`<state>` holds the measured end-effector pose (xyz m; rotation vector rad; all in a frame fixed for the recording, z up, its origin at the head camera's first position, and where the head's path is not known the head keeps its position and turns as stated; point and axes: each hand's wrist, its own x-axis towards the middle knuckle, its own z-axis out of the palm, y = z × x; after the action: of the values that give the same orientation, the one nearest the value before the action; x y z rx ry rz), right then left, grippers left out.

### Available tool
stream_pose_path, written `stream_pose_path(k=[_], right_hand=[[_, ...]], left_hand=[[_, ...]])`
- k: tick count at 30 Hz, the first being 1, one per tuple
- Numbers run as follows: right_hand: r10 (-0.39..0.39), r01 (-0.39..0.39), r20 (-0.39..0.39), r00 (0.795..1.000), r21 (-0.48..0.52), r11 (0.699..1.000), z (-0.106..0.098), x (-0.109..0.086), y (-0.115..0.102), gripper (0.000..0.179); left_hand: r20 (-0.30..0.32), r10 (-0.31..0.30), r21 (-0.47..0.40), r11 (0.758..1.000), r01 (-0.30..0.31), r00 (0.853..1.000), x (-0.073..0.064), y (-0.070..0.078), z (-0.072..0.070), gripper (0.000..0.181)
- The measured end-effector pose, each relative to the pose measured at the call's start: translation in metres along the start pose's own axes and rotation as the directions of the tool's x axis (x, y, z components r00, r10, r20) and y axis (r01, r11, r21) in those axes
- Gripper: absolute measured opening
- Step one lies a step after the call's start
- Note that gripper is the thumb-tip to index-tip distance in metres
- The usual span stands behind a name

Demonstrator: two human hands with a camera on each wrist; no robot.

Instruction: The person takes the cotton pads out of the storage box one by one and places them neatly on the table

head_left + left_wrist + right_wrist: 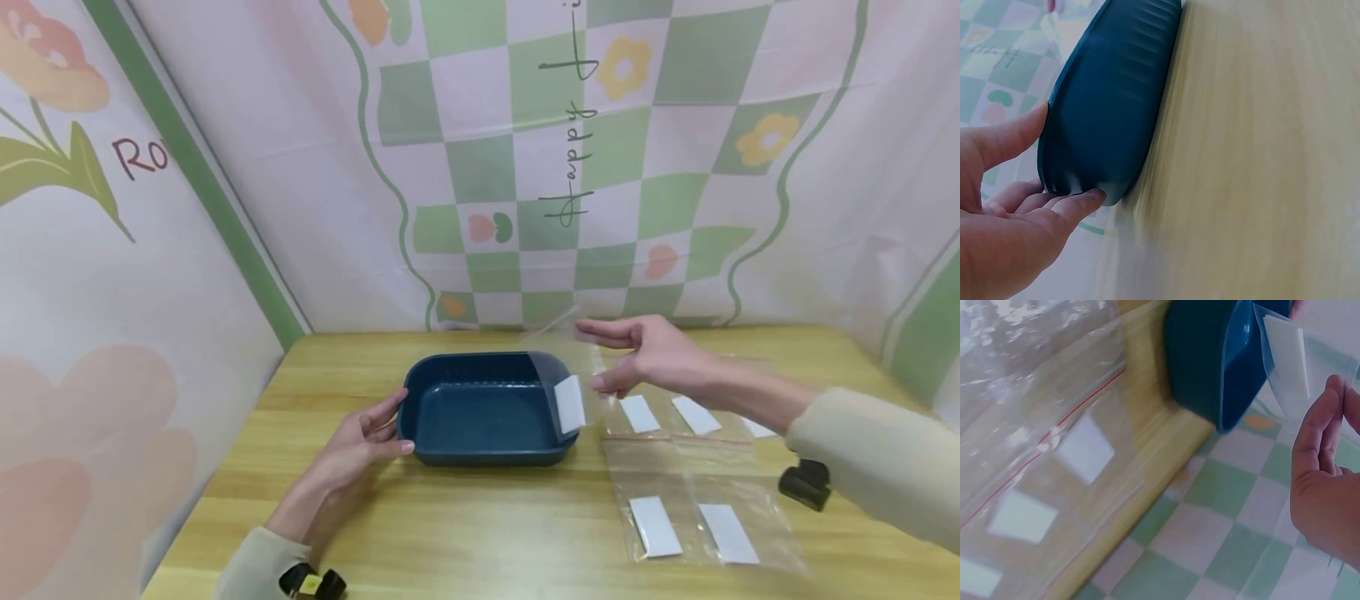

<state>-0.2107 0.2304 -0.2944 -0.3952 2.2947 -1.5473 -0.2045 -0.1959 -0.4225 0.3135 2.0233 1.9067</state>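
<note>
A dark blue rectangular tray (472, 421) rests on the wooden table. My left hand (347, 450) grips its left end, thumb and fingers spread around the corners; in the left wrist view, the fingers lie along the tray's outer wall (1107, 112). Above the tray's right end hangs a clear plastic bag (546, 375) with a white rectangular piece (570, 404) inside. My right hand (660, 354) pinches the bag between thumb and fingers, as the right wrist view shows at the bag's edge. The bag's lower part overlaps the tray's right rim in the head view.
Several more clear zip bags (701, 467), each with a white piece (655, 527), lie on the right of the table (510, 533). A green and white checked cloth (547, 183) hangs behind the table's far edge. Another printed cloth (90, 333) stands at the left.
</note>
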Motion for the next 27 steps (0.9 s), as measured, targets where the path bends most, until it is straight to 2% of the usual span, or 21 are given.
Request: stream_pose_path(k=[7, 11, 17, 20, 22, 23, 27], right_hand=[[-0.006, 0.005, -0.031, 1.0, -0.046, 0.999, -0.027, -0.037, 0.009, 0.09], [0.003, -0.008, -0.054, 0.999, -0.091, 0.996, -0.04, -0.058, 0.021, 0.09], [0.023, -0.033, -0.065, 0.998, -0.15, 0.988, -0.063, -0.094, 0.05, 0.085], [0.051, -0.062, -0.076, 0.996, -0.153, 0.986, -0.073, -0.112, 0.065, 0.082], [0.016, -0.028, -0.088, 0.996, -0.133, 0.991, -0.08, -0.121, 0.081, 0.083], [0.028, -0.038, -0.083, 0.996, -0.121, 0.992, -0.083, -0.127, 0.088, 0.082], [0.019, -0.038, -0.09, 0.996, -0.212, 0.977, -0.094, -0.147, 0.114, 0.078]], left_hand=[[0.001, -0.001, 0.006, 1.0, 0.001, 1.0, 0.001, 0.0, -0.001, 0.084], [-0.005, -0.006, 0.009, 1.0, 0.006, 1.0, 0.001, -0.001, -0.001, 0.084], [-0.004, -0.005, -0.005, 1.0, 0.005, 1.0, 0.001, -0.001, 0.001, 0.083], [-0.001, -0.007, -0.014, 1.0, 0.006, 1.0, 0.001, -0.002, 0.002, 0.083], [-0.001, -0.009, -0.014, 1.0, 0.009, 1.0, 0.002, -0.002, 0.002, 0.082], [-0.002, -0.009, -0.013, 1.0, 0.009, 1.0, 0.002, -0.002, 0.002, 0.082], [-0.007, -0.01, -0.009, 1.0, 0.01, 1.0, 0.001, -0.002, 0.002, 0.082]])
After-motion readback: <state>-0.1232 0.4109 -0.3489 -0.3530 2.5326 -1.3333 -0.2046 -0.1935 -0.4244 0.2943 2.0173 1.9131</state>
